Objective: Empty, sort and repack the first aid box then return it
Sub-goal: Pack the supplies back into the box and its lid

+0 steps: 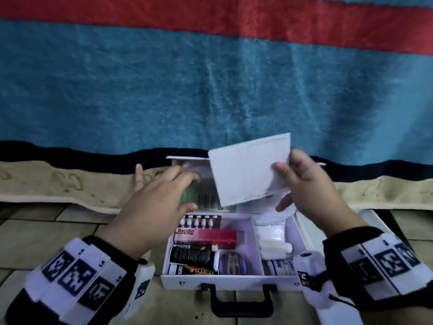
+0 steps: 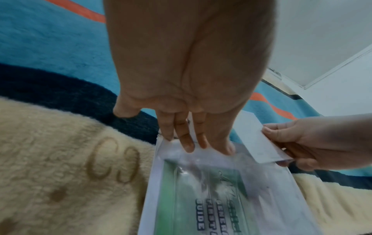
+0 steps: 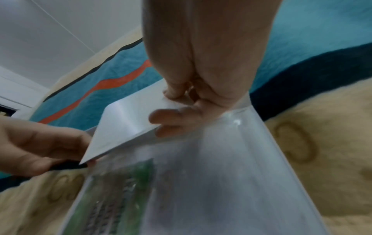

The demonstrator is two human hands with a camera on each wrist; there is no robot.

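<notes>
Head view: the first aid box [image 1: 234,281] lies open on the floor, still full; a white card [image 1: 251,167] is pinched in the right hand [image 1: 311,184] above the lid; the left hand [image 1: 154,202], fingers spread, rests on the lid's clear pocket [image 2: 221,182]; the lid should be steadied while the card is drawn clear.

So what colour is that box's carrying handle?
Black; the handle shows best in the head view.
</notes>
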